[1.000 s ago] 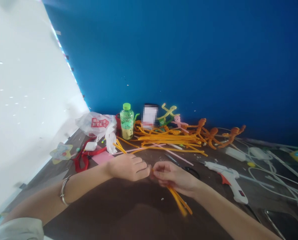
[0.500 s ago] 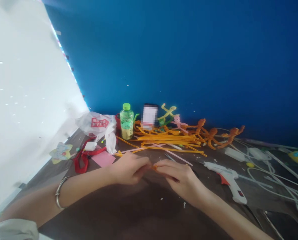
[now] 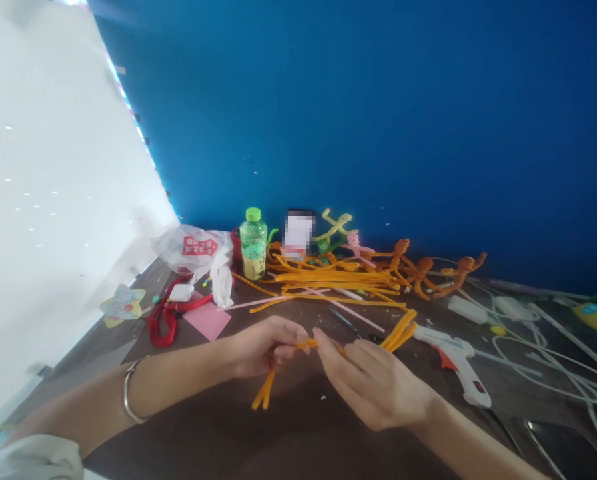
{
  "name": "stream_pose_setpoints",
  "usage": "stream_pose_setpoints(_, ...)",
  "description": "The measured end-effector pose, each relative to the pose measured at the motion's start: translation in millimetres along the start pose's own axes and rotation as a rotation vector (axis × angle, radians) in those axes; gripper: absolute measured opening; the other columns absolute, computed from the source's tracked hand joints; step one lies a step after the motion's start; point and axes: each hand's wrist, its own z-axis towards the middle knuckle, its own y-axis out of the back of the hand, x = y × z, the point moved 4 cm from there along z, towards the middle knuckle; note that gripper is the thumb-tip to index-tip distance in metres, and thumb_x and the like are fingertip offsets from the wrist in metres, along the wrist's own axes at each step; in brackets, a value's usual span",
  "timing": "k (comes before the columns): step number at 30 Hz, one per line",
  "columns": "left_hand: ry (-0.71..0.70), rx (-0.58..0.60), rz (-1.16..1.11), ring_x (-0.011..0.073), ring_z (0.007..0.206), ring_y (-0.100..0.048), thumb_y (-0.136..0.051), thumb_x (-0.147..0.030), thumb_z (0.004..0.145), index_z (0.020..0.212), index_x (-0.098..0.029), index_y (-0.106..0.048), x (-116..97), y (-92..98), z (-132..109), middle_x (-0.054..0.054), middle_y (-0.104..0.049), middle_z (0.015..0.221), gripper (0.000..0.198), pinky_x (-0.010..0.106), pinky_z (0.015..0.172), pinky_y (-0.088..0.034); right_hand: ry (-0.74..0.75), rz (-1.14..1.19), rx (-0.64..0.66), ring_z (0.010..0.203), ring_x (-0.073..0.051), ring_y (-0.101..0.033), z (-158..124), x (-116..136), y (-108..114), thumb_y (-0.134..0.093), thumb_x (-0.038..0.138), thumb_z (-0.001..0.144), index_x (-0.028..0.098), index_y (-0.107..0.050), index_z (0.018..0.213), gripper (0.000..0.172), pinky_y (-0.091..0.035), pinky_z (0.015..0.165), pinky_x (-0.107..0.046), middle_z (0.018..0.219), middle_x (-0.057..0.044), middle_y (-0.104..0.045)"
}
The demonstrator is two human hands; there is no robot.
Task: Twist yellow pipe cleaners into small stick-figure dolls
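Note:
Orange pipe cleaners (image 3: 401,330) run between my two hands, with a short twisted stretch showing at the middle. My left hand (image 3: 273,343) pinches them near the twist, and two loose ends hang below its fingers. Closed around the longer part is my right hand (image 3: 373,377), its thumb close to the twist; folded or bundled lengths stick out past its knuckles to the upper right. Just beyond my hands lies a pile of orange pipe cleaners (image 3: 338,280). A pair of scissors (image 3: 348,321) rests behind my right hand, partly covered by it.
A white glue gun (image 3: 458,363) lies to the right, among white cables (image 3: 543,353). Orange pipe-cleaner figures (image 3: 423,273) sit along the back. A green-capped bottle (image 3: 253,243), a plastic bag (image 3: 193,250) and pink paper (image 3: 208,320) are at the left. A phone (image 3: 568,450) lies front right.
My right hand has turned and shifted slightly lower, and my left hand has rotated. The pipe cleaners' loose ends and longer lengths now show, where earlier only a small orange bit was visible.

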Motion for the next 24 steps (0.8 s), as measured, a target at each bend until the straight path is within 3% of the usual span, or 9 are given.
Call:
stream_pose_setpoints(2, 0.037, 0.081, -0.1, 0.004, 0.037, -0.021, -0.059, -0.026, 0.07, 0.07, -0.011, -0.058, 6.3, -5.6, -1.7, -0.008, -0.027, 0.04, 0.015, 0.02, 0.041, -0.017, 0.08, -0.012, -0.034, 0.052, -0.014, -0.049, -2.7, 0.3, 3.1, -0.038, 0.016, 0.083, 0.017, -0.062, 0.091, 0.026, -0.036, 0.043, -0.03, 0.102, -0.011, -0.065)
stream_pose_setpoints(4, 0.02, 0.138, -0.156, 0.0049, 0.039, -0.032, -0.061, -0.027, 0.071, 0.073, -0.011, -0.059, 9.5, -9.0, -1.3, -0.005, -0.04, 0.044, 0.017, 0.019, 0.042, -0.025, 0.071, 0.014, -0.045, 0.054, -0.013, -0.051, -5.5, -3.3, 2.6, -0.038, 0.015, 0.084, 0.018, -0.062, 0.091, 0.025, -0.038, 0.045, -0.029, 0.103, -0.01, -0.065)
stream_pose_setpoints(6, -0.049, 0.123, -0.175, 0.0076, 0.051, -0.049, -0.064, -0.027, 0.071, 0.074, -0.011, -0.06, 10.0, -6.9, 2.1, 0.003, -0.057, 0.063, 0.017, 0.021, 0.052, -0.038, -0.068, 0.059, -0.064, 0.064, -0.014, -0.056, -7.6, -10.5, -1.6, -0.041, 0.012, 0.084, 0.017, -0.061, 0.092, 0.022, -0.044, 0.054, -0.029, 0.101, -0.009, -0.065)
stream_pose_setpoints(8, -0.122, 0.089, -0.174, 0.0121, 0.068, -0.057, -0.065, -0.025, 0.071, 0.074, -0.011, -0.062, 9.6, -2.1, 7.1, 0.006, -0.061, 0.076, 0.015, 0.027, 0.067, -0.044, -0.245, 0.078, -0.114, 0.082, -0.017, -0.058, -10.0, -16.2, -8.4, -0.047, 0.01, 0.083, 0.019, -0.06, 0.092, 0.019, -0.046, 0.069, -0.031, 0.098, -0.006, -0.066)
stream_pose_setpoints(11, -0.239, 0.041, -0.114, 0.0121, 0.068, -0.059, -0.063, -0.026, 0.074, 0.078, -0.011, -0.062, 7.4, 4.4, 13.2, 0.004, -0.061, 0.07, 0.015, 0.029, 0.073, -0.045, -0.411, 0.053, -0.216, 0.095, -0.018, -0.056, -13.5, -16.1, -20.1, -0.053, 0.01, 0.081, 0.024, -0.06, 0.093, 0.02, -0.041, 0.087, -0.037, 0.093, -0.003, -0.065)
stream_pose_setpoints(14, -0.345, -0.034, -0.038, 0.0124, 0.064, -0.061, -0.064, -0.027, 0.073, 0.087, -0.013, -0.059, 3.6, 8.3, 15.5, 0.004, -0.063, 0.067, 0.019, 0.027, 0.07, -0.046, -0.544, 0.079, -0.287, 0.09, -0.017, -0.056, -15.5, -15.6, -31.5, -0.053, 0.006, 0.079, 0.024, -0.061, 0.093, 0.024, -0.039, 0.085, -0.036, 0.089, -0.003, -0.063)
stream_pose_setpoints(18, -0.473, -0.09, 0.034, 0.0149, 0.069, -0.062, -0.067, -0.024, 0.07, 0.106, -0.02, -0.05, -5.6, 9.4, 15.2, 0.001, -0.064, 0.07, 0.04, 0.031, 0.071, -0.048, -0.631, 0.271, -0.359, 0.085, -0.018, -0.055, -12.0, -19.5, -41.3, -0.048, 0.004, 0.079, 0.022, -0.06, 0.089, 0.024, -0.042, 0.076, -0.034, 0.087, -0.005, -0.059)
stream_pose_setpoints(21, -0.56, -0.117, 0.19, 0.0142, 0.074, -0.061, -0.066, -0.022, 0.071, 0.113, -0.022, -0.049, -14.6, 9.5, 13.2, 0.003, -0.064, 0.086, 0.046, 0.029, 0.069, -0.049, -0.655, 0.49, -0.312, 0.085, -0.018, -0.055, -7.9, -22.0, -47.5, -0.045, 0.006, 0.081, 0.022, -0.058, 0.089, 0.022, -0.043, 0.077, -0.036, 0.086, -0.005, -0.059)
stream_pose_setpoints(24, -0.595, -0.142, 0.426, 0.0153, 0.084, -0.06, -0.06, -0.022, 0.075, 0.114, -0.021, -0.054, -21.4, 10.9, 9.9, 0.008, -0.06, 0.103, 0.04, 0.028, 0.071, -0.049, -0.731, 0.712, -0.236, 0.082, -0.017, -0.056, -7.9, -23.5, -52.9, -0.043, 0.011, 0.084, 0.022, -0.056, 0.089, 0.018, -0.046, 0.074, -0.033, 0.085, -0.005, -0.06)
